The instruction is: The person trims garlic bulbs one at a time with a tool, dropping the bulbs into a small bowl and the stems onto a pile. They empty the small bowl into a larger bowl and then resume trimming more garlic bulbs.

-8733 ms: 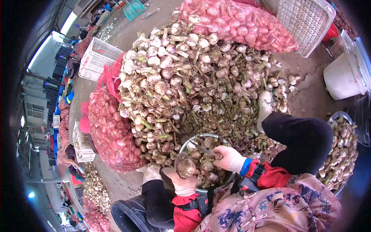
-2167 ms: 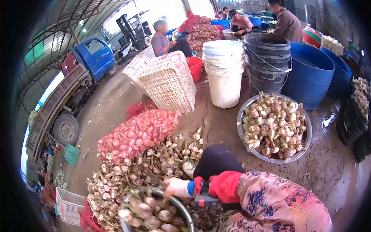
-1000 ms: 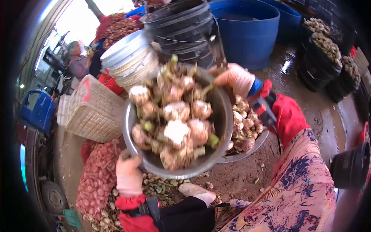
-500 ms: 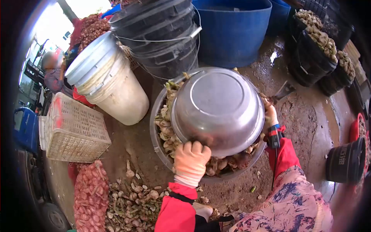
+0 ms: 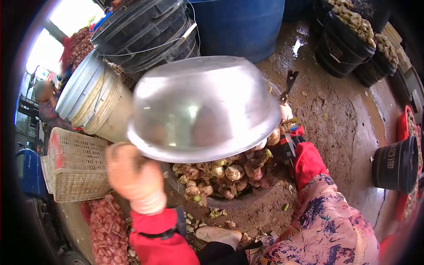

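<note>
An upside-down steel bowl (image 5: 203, 106) is raised and tilted above a wide basin (image 5: 229, 204) full of garlic bulbs (image 5: 234, 172). At the bowl's lower left rim is my left hand (image 5: 134, 174), gloved and smeared by motion; its fingers are bent, and their hold on the rim is unclear. My right hand (image 5: 286, 115), mostly hidden behind the bowl and garlic, is at the basin's right side. A dark metal tool (image 5: 289, 85) sticks up beside it.
Stacked white buckets (image 5: 95, 97), black buckets (image 5: 145, 35) and a blue tub (image 5: 238, 26) stand beyond. A crate (image 5: 81, 165) and a net sack of garlic (image 5: 108, 227) lie left. Garlic-filled buckets (image 5: 342, 46) stand back right. A person (image 5: 46, 104) is far left.
The bowl has lifted and tipped, its near rim rising and moving left with my left hand. More garlic shows in the basin. The view has shifted.
</note>
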Demonstrator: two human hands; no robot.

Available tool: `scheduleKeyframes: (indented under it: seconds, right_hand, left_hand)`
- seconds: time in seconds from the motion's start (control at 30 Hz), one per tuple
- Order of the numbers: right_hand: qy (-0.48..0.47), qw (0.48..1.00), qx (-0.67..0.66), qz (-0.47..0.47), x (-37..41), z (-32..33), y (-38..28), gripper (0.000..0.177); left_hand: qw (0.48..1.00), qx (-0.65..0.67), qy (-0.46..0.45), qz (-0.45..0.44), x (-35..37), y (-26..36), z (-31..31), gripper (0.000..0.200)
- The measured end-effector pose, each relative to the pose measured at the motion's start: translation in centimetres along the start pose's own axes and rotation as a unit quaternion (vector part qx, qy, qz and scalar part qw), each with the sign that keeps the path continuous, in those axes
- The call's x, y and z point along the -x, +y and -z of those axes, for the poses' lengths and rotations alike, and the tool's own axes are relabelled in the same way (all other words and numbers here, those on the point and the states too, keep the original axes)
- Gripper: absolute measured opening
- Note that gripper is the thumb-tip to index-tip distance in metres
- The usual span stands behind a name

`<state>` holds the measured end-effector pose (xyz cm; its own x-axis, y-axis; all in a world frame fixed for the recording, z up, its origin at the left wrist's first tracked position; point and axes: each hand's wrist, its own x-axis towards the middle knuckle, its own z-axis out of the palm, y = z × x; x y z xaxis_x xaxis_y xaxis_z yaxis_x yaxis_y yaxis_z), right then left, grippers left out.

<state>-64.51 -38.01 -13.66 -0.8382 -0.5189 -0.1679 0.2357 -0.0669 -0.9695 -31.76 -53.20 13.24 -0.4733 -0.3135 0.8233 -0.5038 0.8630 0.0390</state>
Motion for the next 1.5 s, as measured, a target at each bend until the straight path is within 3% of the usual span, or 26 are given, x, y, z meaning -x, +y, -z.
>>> scheduleKeyframes:
  seconds: [0.1, 0.17, 0.23, 0.27, 0.3, 0.37, 0.43, 0.5, 0.53, 0.57, 0.7, 0.77, 0.87, 0.9, 0.97, 1.0, 1.07, 1.23, 1.27, 1.3, 1.33, 1.37, 1.4, 1.43, 1.47, 1.5]
  right_hand:
    - [-0.036, 0.997, -0.061, 0.036, -2.6, 1.0, 2.5, 0.024]
    - [-0.141, 0.933, -0.330, -0.033, -2.6, 1.3, 1.4, 0.028]
    - [-0.122, 0.963, -0.241, -0.011, -4.3, 1.4, 2.8, 0.031]
    - [0.013, 0.999, -0.039, 0.029, -4.1, -0.2, 2.6, 0.035]
    - [0.050, 0.994, 0.089, 0.038, -3.2, -0.7, 0.8, 0.033]
    - [0.090, 0.984, 0.149, -0.022, -7.8, -0.3, 5.1, 0.033]
    - [0.144, 0.957, 0.248, -0.039, -2.1, -3.4, -2.2, 0.034]
    - [0.121, 0.981, 0.125, -0.086, -4.8, -2.8, 1.2, 0.034]
    - [0.150, 0.980, 0.112, -0.066, -1.6, -3.7, -2.1, 0.032]
    - [0.151, 0.980, 0.114, -0.067, -2.3, -3.3, -1.3, 0.032]
    - [0.094, 0.995, -0.023, -0.032, -3.6, -3.0, 0.7, 0.035]
    - [0.081, 0.996, 0.020, -0.026, -2.3, -3.3, -1.4, 0.033]
    - [0.109, 0.971, 0.212, 0.000, -2.8, -3.0, -0.8, 0.023]
    - [0.115, 0.966, 0.233, 0.009, -3.0, -3.1, -0.7, 0.020]
    - [0.123, 0.965, 0.231, 0.026, -3.6, -2.8, 0.3, 0.015]
    - [0.127, 0.966, 0.225, 0.034, -3.9, -2.7, 0.9, 0.014]
    - [0.132, 0.966, 0.218, 0.048, -4.4, -2.4, 2.1, 0.011]
    - [0.113, 0.972, 0.192, 0.075, -6.0, -2.3, 4.2, 0.018]
    - [0.102, 0.973, 0.193, 0.081, -6.2, -2.4, 4.0, 0.018]
    - [0.041, 0.984, 0.163, 0.057, -6.5, -1.6, 3.4, 0.017]
    - [-0.019, 0.991, 0.131, 0.033, -7.3, -0.4, 2.8, 0.017]
    - [-0.081, 0.992, 0.100, 0.008, -8.0, 0.6, 2.3, 0.018]
    - [-0.141, 0.987, 0.069, -0.023, -8.2, 1.4, 2.0, 0.019]
    - [-0.147, 0.986, 0.072, -0.023, -8.6, 2.0, 0.5, 0.019]
    - [-0.321, 0.830, 0.435, 0.138, -9.7, 2.8, -2.3, 0.017]
    - [-0.361, 0.704, 0.585, 0.178, -11.7, 5.2, -2.7, 0.017]
  left_hand:
    - [0.994, -0.006, 0.028, 0.104, -2.5, -0.8, 4.7, 0.021]
    - [0.994, -0.004, -0.015, 0.110, -1.5, -1.3, 8.4, 0.025]
    - [0.980, -0.098, -0.084, 0.149, 0.3, -0.5, 11.3, 0.048]
    - [0.932, 0.036, -0.140, 0.331, 1.9, -0.4, 12.1, 0.072]
    - [0.916, 0.059, -0.089, 0.388, 4.9, -0.3, 11.6, 0.076]
    - [0.658, 0.325, -0.093, 0.673, 7.1, 3.7, 10.7, 0.070]
    - [0.569, 0.426, -0.103, 0.695, 12.3, 5.7, 7.7, 0.064]
    - [0.482, 0.487, -0.118, 0.719, 16.1, 7.3, 5.0, 0.061]
    - [0.427, 0.498, -0.108, 0.747, 17.0, 7.7, 4.0, 0.060]
    - [0.327, 0.495, -0.054, 0.803, 16.0, 8.4, 3.6, 0.062]
    - [0.328, 0.508, -0.049, 0.795, 16.1, 8.0, 2.0, 0.061]
    - [0.291, 0.598, -0.061, 0.745, 14.8, 8.1, 1.3, 0.050]
    - [0.281, 0.542, -0.015, 0.792, 13.3, 9.3, -0.7, 0.037]
    - [0.281, 0.542, -0.018, 0.792, 13.7, 9.2, -1.0, 0.037]
    - [0.443, 0.543, -0.132, 0.701, 14.9, 8.8, -1.3, 0.026]
    - [0.444, 0.543, -0.132, 0.700, 14.4, 8.6, -1.6, 0.026]
    - [0.321, 0.626, -0.005, 0.711, 12.5, 8.3, -2.0, 0.018]
    - [0.401, 0.619, 0.123, 0.664, 6.1, 7.8, 3.2, 0.032]
    - [0.322, 0.694, 0.122, 0.632, 9.1, 4.2, 5.0, 0.036]
    - [0.346, 0.656, 0.196, 0.642, 8.3, 4.6, 8.1, 0.037]
    - [0.451, 0.615, 0.176, 0.622, 8.8, 4.4, 11.1, 0.039]
    - [0.656, 0.489, 0.077, 0.570, 10.6, 4.1, 14.8, 0.041]
    - [0.877, 0.186, -0.063, 0.438, 11.2, 4.1, 19.0, 0.044]
    - [0.942, 0.002, -0.107, 0.318, 11.3, 4.6, 22.9, 0.046]
    - [0.932, -0.063, -0.052, 0.354, 13.8, 4.8, 27.2, 0.035]
    - [0.921, -0.127, 0.004, 0.368, 16.8, 4.1, 32.4, 0.025]
